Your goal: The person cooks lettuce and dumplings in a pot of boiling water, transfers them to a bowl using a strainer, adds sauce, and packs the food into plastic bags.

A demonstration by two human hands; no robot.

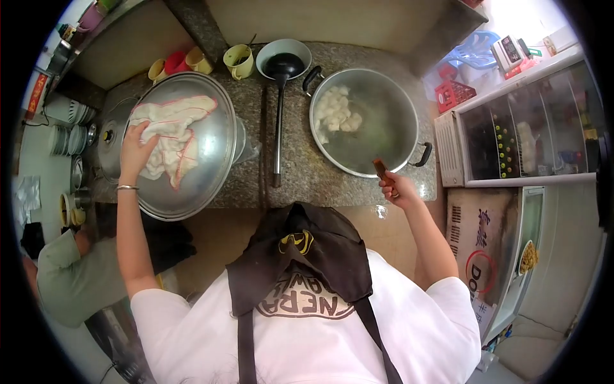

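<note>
My left hand (pixel 135 152) is closed on a white cloth (pixel 181 139) with red edging, bunched over the top of a large domed metal lid (pixel 208 169). My right hand (pixel 398 190) is wrapped around a short brown wooden handle (pixel 382 169) at the near rim of a wide two-handled pot (pixel 410 137); what the handle belongs to cannot be made out. Pale dumpling-like pieces (pixel 336 110) float in cloudy water on the pot's left side. Between lid and pot, a black ladle (pixel 279 121) rests with its head in a grey bowl (pixel 303 54).
Yellow and red cups (pixel 238 62) stand along the back of the stone counter (pixel 332 192). A glass-door fridge (pixel 537 128) lies to the right, above a carton (pixel 476 243). At the left, another person in a grey-green shirt (pixel 77 275) is beside stacked plates (pixel 67 139).
</note>
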